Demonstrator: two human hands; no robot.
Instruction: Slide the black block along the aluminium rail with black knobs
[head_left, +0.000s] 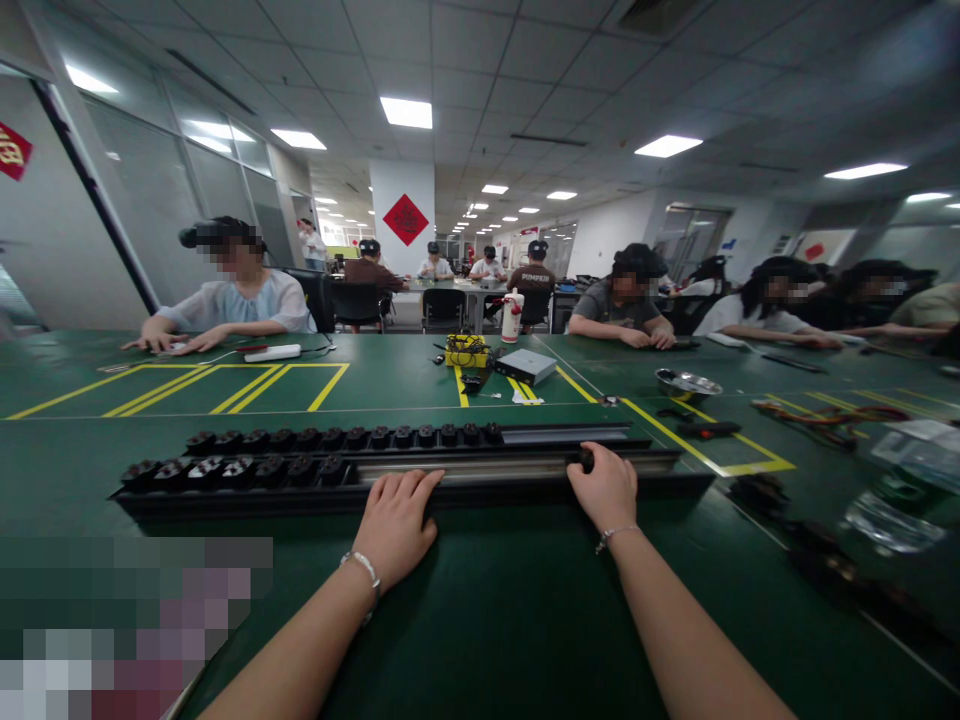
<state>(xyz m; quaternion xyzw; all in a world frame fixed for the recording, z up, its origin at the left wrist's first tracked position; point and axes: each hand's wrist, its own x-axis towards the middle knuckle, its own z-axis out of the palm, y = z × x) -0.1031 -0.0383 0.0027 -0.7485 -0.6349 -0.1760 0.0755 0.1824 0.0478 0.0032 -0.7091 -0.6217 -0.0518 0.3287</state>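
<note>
In front of me lie two long black power track rails side by side. The near rail point(480, 490) carries a row of round black socket modules point(237, 471) on its left part, some with pale metallic faces. To its right runs a bare silver-grey channel. My left hand point(397, 525) grips the near wall of this rail, fingers over the edge and thumb in front. Further right, my right hand point(609, 490) is closed around a small black module point(582, 460) at the channel, mostly hidden by the fingers. The far rail point(562, 436) also holds a row of modules.
Behind the rails are a grey box point(525, 366), a yellow object with cables point(466, 350) and a metal bowl point(688, 382). At right lie several dark modules point(825, 555), a clear plastic container point(900, 490) and coloured wires point(832, 415). Co-workers sit across the green table point(525, 620).
</note>
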